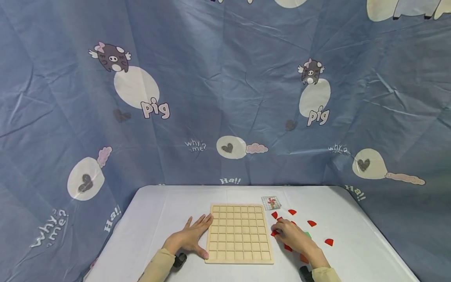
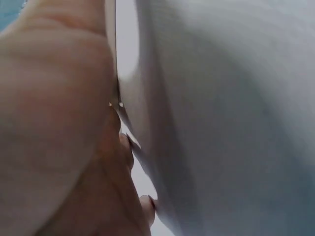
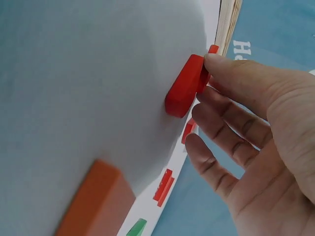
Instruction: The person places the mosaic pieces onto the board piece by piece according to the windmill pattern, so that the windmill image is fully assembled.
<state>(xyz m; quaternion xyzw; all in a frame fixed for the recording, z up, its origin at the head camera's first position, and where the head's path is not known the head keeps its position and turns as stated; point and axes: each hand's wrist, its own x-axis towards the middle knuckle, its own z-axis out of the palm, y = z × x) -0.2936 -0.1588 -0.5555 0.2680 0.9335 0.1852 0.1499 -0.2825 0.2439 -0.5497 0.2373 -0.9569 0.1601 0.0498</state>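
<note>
A square pale wooden grid board (image 1: pixel 239 235) lies on the white table. Along its left edge my left hand (image 1: pixel 190 237) is spread, fingertips by the upper part and thumb at the lower corner; the left wrist view shows this hand (image 2: pixel 74 123) close up over the table. To the right of the board, my right hand (image 1: pixel 290 234) reaches down among loose pieces. Its thumb and index finger pinch a red wedge-shaped piece (image 3: pixel 208 78), partly hidden behind another red wedge (image 3: pixel 184 88) in the right wrist view.
Several red wedges, such as one at the right (image 1: pixel 329 242), lie scattered around the right hand. A green piece (image 1: pixel 308 234) and an orange block (image 1: pixel 304 258) lie near that wrist. A gridded picture card (image 1: pixel 271 203) is beyond the board. Blue patterned cloth (image 1: pixel 225 98) hangs behind the table.
</note>
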